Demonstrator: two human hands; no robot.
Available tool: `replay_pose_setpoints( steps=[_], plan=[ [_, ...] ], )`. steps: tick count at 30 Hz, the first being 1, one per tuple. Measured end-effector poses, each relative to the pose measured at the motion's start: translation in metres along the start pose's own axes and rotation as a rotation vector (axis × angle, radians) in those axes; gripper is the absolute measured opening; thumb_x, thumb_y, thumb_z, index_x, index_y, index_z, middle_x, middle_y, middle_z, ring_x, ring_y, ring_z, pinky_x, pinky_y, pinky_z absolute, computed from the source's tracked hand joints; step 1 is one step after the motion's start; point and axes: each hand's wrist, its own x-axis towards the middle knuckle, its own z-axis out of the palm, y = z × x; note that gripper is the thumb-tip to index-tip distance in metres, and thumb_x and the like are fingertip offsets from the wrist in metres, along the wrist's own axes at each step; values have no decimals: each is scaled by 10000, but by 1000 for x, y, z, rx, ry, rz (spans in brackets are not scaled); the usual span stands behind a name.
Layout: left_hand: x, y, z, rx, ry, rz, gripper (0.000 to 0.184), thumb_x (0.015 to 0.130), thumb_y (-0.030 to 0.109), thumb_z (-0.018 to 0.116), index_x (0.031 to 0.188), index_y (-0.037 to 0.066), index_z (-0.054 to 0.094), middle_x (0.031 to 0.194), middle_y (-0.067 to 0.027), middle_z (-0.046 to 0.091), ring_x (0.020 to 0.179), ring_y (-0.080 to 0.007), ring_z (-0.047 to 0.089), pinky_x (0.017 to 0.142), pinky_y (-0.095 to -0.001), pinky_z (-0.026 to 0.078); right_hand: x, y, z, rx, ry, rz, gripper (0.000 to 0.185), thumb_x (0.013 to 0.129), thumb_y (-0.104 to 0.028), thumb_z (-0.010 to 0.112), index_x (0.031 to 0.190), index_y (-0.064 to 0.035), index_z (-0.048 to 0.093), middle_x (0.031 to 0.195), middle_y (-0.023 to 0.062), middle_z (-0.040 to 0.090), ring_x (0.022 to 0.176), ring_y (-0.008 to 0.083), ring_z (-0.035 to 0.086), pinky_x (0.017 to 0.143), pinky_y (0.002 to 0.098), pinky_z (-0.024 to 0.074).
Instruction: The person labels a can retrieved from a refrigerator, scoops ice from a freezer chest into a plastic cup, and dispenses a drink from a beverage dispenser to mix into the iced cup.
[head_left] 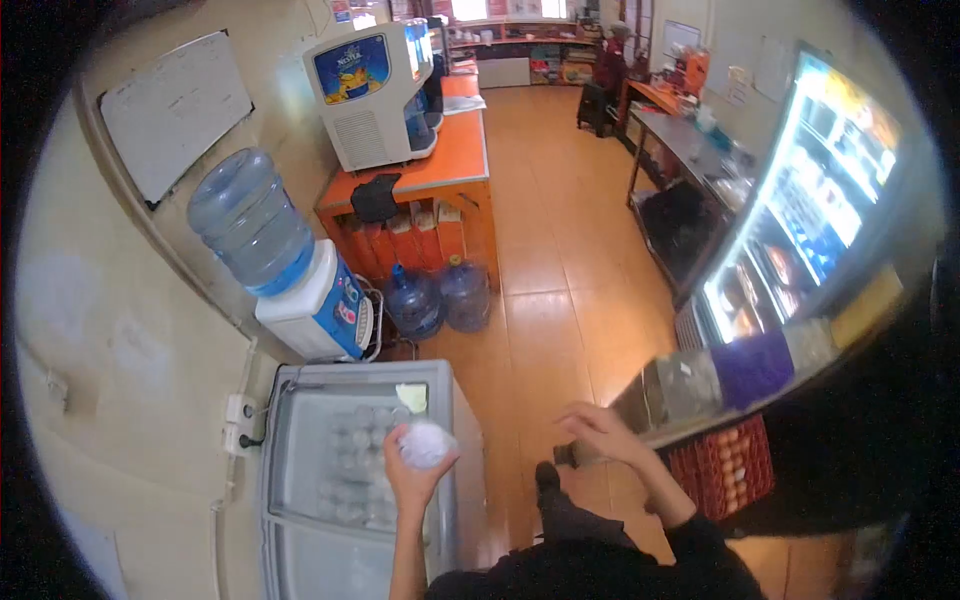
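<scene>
In the head view, a whitish, rounded bundle point(428, 446) is gripped in the fingers of the left hand point(407, 478), over the near right edge of the chest freezer point(470, 490), with no clear long axis shown; the right hand point(602, 433), loosely spread and apparently unladen, is held well apart to the right. Pale round items point(352, 460) are seen clustered beneath the freezer's glass, and eggs point(738, 468) are held in a red crate point(694, 468).
</scene>
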Motion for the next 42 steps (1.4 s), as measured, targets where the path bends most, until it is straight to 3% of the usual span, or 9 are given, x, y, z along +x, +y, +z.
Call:
replay_pose_setpoints(
  steps=[4,10,17,26,27,29,34,39,42],
  plan=[
    [82,31,100,-201,-118,-42,904,482,238,946,1226,39,473,1149,-124,568,1062,-253,560,930,-375,463,21,-25,-87,-46,241,45,206,949,-163,534,1068,-45,653,914,77,623,827,133,578,755,257,461],
    [210,23,194,-159,50,-21,846,527,259,922,1212,18,486,1161,-141,569,1068,-249,566,934,-353,458,112,-17,-113,28,188,99,200,935,-151,545,1050,-26,649,814,57,561,758,121,546,713,259,449],
    [380,-142,252,17,509,-137,806,517,216,893,1187,15,492,1132,-150,542,1073,-299,538,948,-387,432,282,28,-108,231,116,250,186,927,-104,541,1033,6,648,805,33,566,744,113,545,683,253,457],
    [524,-321,262,119,778,-364,830,470,173,919,1147,-11,476,1114,-151,533,1021,-290,541,922,-392,454,524,99,-144,129,-26,402,192,918,-137,564,1057,-37,653,822,47,596,744,115,573,668,255,492],
    [532,-337,261,60,808,-389,838,464,176,925,1146,-14,476,1113,-151,534,1013,-288,545,915,-394,460,539,108,-147,125,4,397,189,906,-134,553,1043,-47,651,792,10,594,674,89,548,611,226,414],
    [552,-352,254,-45,872,-440,852,449,183,937,1141,-17,482,1113,-149,536,1008,-281,549,908,-393,468,565,120,-156,135,-2,418,186,908,-137,551,1036,-47,651,789,11,593,673,89,548,610,227,414],
    [576,-368,241,384,889,-665,847,416,174,950,1117,-34,522,1159,-156,551,1025,-281,553,876,-402,503,608,142,-177,189,-4,500,176,920,-143,573,1022,-26,655,836,42,613,713,110,554,644,250,472],
    [586,-367,231,49,918,-604,852,406,209,952,1118,-55,566,1115,-146,618,984,-271,583,850,-419,525,634,149,-195,175,20,578,184,933,-158,559,1016,-22,651,812,31,599,727,103,545,642,247,456],
    [592,-345,236,437,827,-794,823,456,261,939,1125,-58,582,1118,-161,631,993,-285,595,873,-410,516,637,164,-201,206,44,550,202,939,-187,565,1029,-26,646,786,23,582,704,95,539,620,233,437]
  ],
)
